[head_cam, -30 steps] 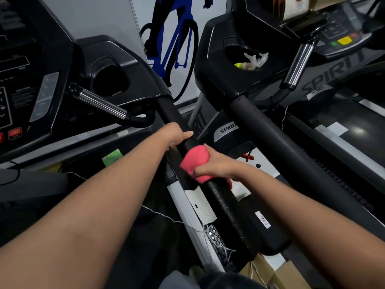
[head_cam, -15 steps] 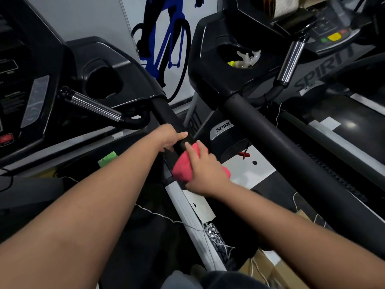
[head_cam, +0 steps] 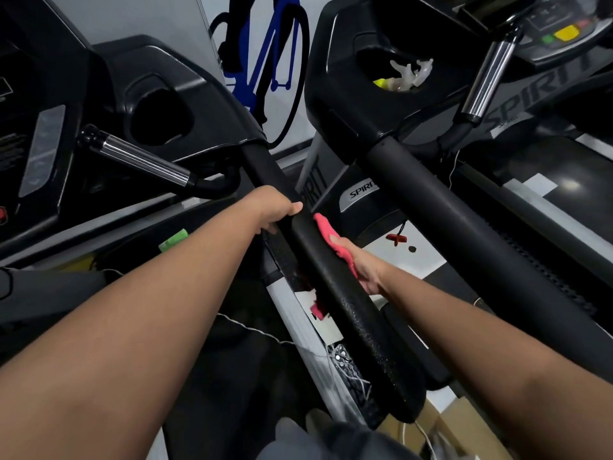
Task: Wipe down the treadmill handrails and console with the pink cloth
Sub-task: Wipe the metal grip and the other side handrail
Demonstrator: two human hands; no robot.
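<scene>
Since the earlier frames, the right hand (head_cam: 363,268) has been shifted from the top of the handrail (head_cam: 356,313) to its right flank. The handrail's long axis runs from far left to near right. Further up, it is gripped by the left hand (head_cam: 277,209), fingers curled round it. The pink cloth (head_cam: 326,230) is held under the right thumb against that flank, near the left hand; the next stroke is judged to follow that axis.

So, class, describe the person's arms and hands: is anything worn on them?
The left arm and right arm are bare, no sleeves in view. The left hand and right hand wear no gloves; no watch, bracelet or ring shows, though most fingers are hidden.
</scene>
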